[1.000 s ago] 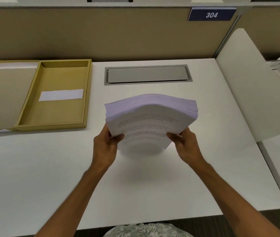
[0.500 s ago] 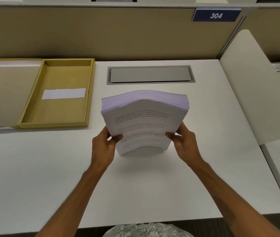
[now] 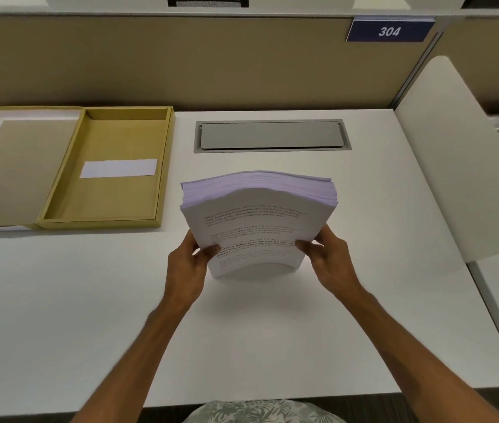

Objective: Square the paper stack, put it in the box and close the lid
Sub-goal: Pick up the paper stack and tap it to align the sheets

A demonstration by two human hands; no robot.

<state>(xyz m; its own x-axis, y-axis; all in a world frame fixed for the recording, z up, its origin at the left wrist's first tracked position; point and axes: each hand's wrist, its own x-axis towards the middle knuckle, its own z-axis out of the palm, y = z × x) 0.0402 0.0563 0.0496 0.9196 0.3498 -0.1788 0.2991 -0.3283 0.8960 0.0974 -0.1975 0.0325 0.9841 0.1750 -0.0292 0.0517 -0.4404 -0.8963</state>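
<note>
The paper stack (image 3: 257, 215) stands on its lower edge on the white table (image 3: 59, 315), bowed so its top edge arches. The left hand (image 3: 187, 264) and right hand (image 3: 330, 261) clasp its sides, thumbs on the printed front sheet. To the left, well apart, lies the open yellow box (image 3: 59, 206), its lid (image 3: 7, 166) folded flat. The white strip (image 3: 119, 168) inside is possibly a label.

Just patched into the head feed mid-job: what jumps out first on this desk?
A thick paper stack, stood on its lower edge at the middle of the white desk and bowed, is gripped at its sides by the left hand and the right hand. At the far left the yellow box lies open, a white slip inside, its lid folded out flat to the left.
</note>
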